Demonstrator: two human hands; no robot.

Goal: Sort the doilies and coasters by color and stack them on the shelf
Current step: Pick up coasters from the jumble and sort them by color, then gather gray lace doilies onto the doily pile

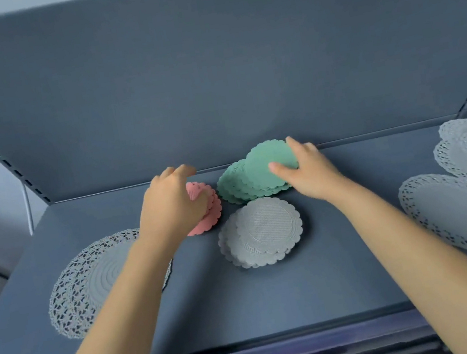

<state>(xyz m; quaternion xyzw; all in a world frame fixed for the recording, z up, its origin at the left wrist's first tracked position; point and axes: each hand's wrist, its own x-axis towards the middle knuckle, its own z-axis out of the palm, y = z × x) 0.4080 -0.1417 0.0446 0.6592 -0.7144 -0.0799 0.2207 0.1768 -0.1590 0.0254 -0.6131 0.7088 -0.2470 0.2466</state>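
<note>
A: How will these coasters handle?

B: Light and thin, I judge, and a little floppy; the scalloped rims look easy to snag, so take a whole pile by opposite edges rather than pinching one lobe; the lace doilies seem frailer and want a flat palm beneath.

A: Where are the hands?

B: The left hand (169, 205) is curled over the pink coasters (211, 208), fingers closed on the pile's edge; the right hand (306, 170) holds one green coaster (266, 161) tilted up, thumb on its face, above the green stack (235, 185).

A: And the rest?

B: Grey coasters (261, 232) lie fanned just in front of the green; a large grey doily (89, 279) sits left, partly under the forearm; more doilies (460, 208) overlap at right; all rest on the dark shelf (276, 298).
</note>
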